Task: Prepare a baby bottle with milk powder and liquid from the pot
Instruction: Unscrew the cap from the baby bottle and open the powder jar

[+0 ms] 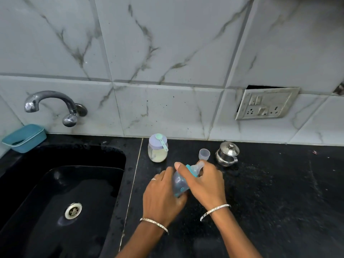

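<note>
A clear bluish baby bottle point(178, 184) with a teal collar and clear teat is tilted over the black counter, teat pointing away to the right. My left hand point(161, 196) grips its base and body. My right hand point(202, 180) is curled round the collar and teat end. Behind them stands a glass jar of milk powder point(157, 152) with a lilac lid and a mint green scoop point(161, 142) lying on top. The bottle's clear cap point(204, 154) stands upright on the counter beside a small lidded steel pot point(227, 154).
A black sink point(61, 192) with a steel drain lies to the left, under a wall tap point(54, 105). A teal tub point(25, 137) sits at the sink's back left corner. A socket plate point(266, 103) hangs on the tiled wall. The black counter point(279, 192) stretches right.
</note>
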The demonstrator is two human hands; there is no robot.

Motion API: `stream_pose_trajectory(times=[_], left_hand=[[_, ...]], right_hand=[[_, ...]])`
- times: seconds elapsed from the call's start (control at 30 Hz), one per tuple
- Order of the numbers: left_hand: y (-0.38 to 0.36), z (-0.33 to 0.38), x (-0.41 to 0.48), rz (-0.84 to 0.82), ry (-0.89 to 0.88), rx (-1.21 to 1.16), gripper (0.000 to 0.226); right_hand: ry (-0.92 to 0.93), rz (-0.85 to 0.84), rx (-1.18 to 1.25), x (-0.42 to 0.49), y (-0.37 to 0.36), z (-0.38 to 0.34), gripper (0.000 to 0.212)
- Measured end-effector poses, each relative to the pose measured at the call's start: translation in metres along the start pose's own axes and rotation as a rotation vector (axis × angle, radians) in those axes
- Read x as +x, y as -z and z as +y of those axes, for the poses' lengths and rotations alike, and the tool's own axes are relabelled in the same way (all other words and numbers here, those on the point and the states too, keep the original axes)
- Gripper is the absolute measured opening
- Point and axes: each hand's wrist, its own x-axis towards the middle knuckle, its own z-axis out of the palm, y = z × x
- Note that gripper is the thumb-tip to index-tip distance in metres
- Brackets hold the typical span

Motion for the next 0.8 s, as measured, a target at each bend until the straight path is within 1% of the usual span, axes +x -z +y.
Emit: stream_pose_trajectory(times=[0.07,0.13,0.17,0.2,0.23,0.3,0.33,0.37,0.4,0.43,0.47,0.53,0.57,0.63,0.67,0.73,0.8], left_hand=[[0.008,0.001,-0.002,-0.042,0.020,-0.035,0.037],[0.017,0.001,-0.002,-0.142,0.041,-0.150,0.037],[0.022,0.001,-0.001,-0.219,0.059,-0.260,0.035],[0.026,0.000,0.000,-0.330,0.090,-0.417,0.032],[0.029,-0.001,0.002,-0.480,0.121,-0.617,0.025],[0.034,-0.005,0.000,-0.799,0.151,-1.012,0.014],[0.037,-0.006,-0.001,-0.916,0.163,-1.130,0.013],[0.039,-0.006,-0.003,-0.998,0.173,-1.195,0.016],[0.040,-0.007,-0.004,-1.038,0.171,-1.220,0.019],[0.040,-0.008,-0.003,-1.037,0.156,-1.212,0.023],[0.041,-0.009,-0.002,-1.013,0.135,-1.177,0.025],[0.042,-0.012,0.002,-0.921,0.101,-1.028,0.029],[0.042,-0.014,0.004,-0.860,0.099,-0.919,0.035],[0.039,-0.019,0.006,-0.724,0.086,-0.620,0.049],[0.038,-0.019,0.007,-0.665,0.074,-0.494,0.052],[0.031,-0.018,0.005,-0.579,0.046,-0.407,0.056],[0.024,-0.017,0.003,-0.537,0.041,-0.419,0.058]], right_hand=[[0.026,0.030,0.075,-0.007,-0.001,0.001,0.064],[0.062,0.063,0.125,-0.012,0.000,0.001,0.060],[0.081,0.072,0.152,-0.014,0.001,0.003,0.059],[0.115,0.060,0.188,-0.017,0.002,0.005,0.059],[0.173,0.021,0.232,-0.019,0.004,0.007,0.057],[0.320,-0.139,0.332,-0.021,0.010,0.009,0.049],[0.364,-0.252,0.379,-0.019,0.014,0.008,0.045],[0.381,-0.377,0.417,-0.017,0.019,0.008,0.041],[0.387,-0.504,0.437,-0.012,0.026,0.007,0.038],[0.395,-0.618,0.426,-0.008,0.034,0.008,0.037],[0.400,-0.709,0.381,-0.003,0.043,0.010,0.043],[0.368,-0.808,0.266,0.004,0.058,0.018,0.073],[0.309,-0.805,0.231,0.004,0.063,0.020,0.084],[0.128,-0.698,0.229,0.000,0.063,0.019,0.088],[0.043,-0.637,0.207,-0.001,0.059,0.016,0.091],[-0.033,-0.578,0.095,-0.001,0.048,0.014,0.093],[-0.010,-0.568,0.060,0.000,0.037,0.016,0.079]])
